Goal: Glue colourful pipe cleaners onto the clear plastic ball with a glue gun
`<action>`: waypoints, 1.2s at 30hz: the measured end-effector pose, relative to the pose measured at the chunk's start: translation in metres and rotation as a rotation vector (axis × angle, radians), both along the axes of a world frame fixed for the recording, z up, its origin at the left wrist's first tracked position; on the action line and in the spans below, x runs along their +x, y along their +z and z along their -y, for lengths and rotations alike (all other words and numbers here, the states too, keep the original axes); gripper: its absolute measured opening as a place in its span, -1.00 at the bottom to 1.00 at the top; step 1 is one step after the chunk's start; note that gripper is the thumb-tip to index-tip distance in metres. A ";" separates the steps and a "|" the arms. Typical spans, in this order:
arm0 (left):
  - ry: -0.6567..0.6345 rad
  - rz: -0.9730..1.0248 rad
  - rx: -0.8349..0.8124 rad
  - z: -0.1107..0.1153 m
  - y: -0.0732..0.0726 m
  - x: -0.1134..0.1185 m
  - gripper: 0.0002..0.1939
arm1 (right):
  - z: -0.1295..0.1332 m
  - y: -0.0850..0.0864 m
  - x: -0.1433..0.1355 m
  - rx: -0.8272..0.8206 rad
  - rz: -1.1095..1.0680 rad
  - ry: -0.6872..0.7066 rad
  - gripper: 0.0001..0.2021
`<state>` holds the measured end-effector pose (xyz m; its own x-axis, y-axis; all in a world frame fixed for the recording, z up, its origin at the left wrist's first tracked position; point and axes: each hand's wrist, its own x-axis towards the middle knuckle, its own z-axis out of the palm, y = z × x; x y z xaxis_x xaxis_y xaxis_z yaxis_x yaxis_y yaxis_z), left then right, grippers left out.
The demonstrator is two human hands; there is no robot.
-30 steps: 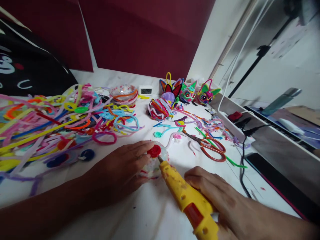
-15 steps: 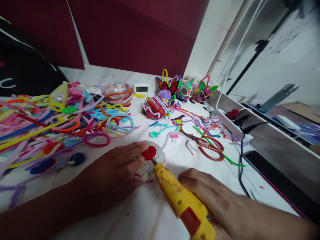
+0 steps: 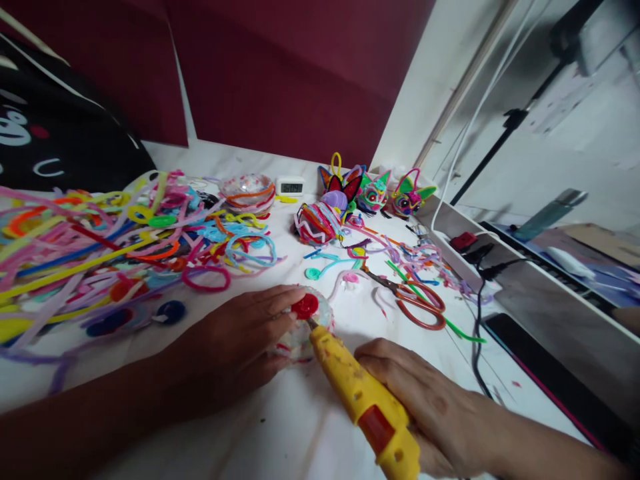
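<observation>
My left hand [image 3: 235, 333] is closed around the left side of a small clear rounded piece [image 3: 324, 308] on the white table. A red coiled disc [image 3: 305, 306] sits on top of this piece, against my left fingertips. In my right hand [image 3: 425, 400] is a yellow hot glue gun [image 3: 345, 373] with a red panel on its side. Its nozzle points up and left, at the lower edge of the red disc; whether it touches is too small to tell. My right fingers wrap the far side of the gun and are partly hidden.
A heap of colourful pipe cleaners [image 3: 100, 247] covers the left. Orange-handled scissors [image 3: 420, 303] lie beyond my right hand, near a dark phone [image 3: 545, 380]. Behind stand a wrapped bowl [image 3: 249, 195], a striped ball [image 3: 317, 223], a small clock [image 3: 290, 186] and decorated animal heads [image 3: 373, 193].
The whole view has shifted a little, so most table items sit slightly lower. Both hands keep their holds, and the nozzle stays by the red disc.
</observation>
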<state>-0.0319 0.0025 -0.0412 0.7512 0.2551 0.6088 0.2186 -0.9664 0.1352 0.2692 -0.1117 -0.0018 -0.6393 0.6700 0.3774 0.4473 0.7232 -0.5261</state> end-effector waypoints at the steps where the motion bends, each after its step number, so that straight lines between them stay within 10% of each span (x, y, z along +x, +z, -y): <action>1: 0.008 0.015 -0.015 0.000 0.000 0.001 -0.69 | 0.000 0.000 0.000 -0.001 0.002 0.000 -0.54; 36: 0.011 -0.012 -0.059 0.001 -0.002 -0.003 -0.60 | 0.007 0.000 0.002 0.077 0.060 -0.042 -0.54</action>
<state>-0.0346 0.0014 -0.0432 0.7550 0.2990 0.5836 0.2312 -0.9542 0.1897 0.2712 -0.1192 -0.0013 -0.6346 0.6671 0.3902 0.5071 0.7404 -0.4412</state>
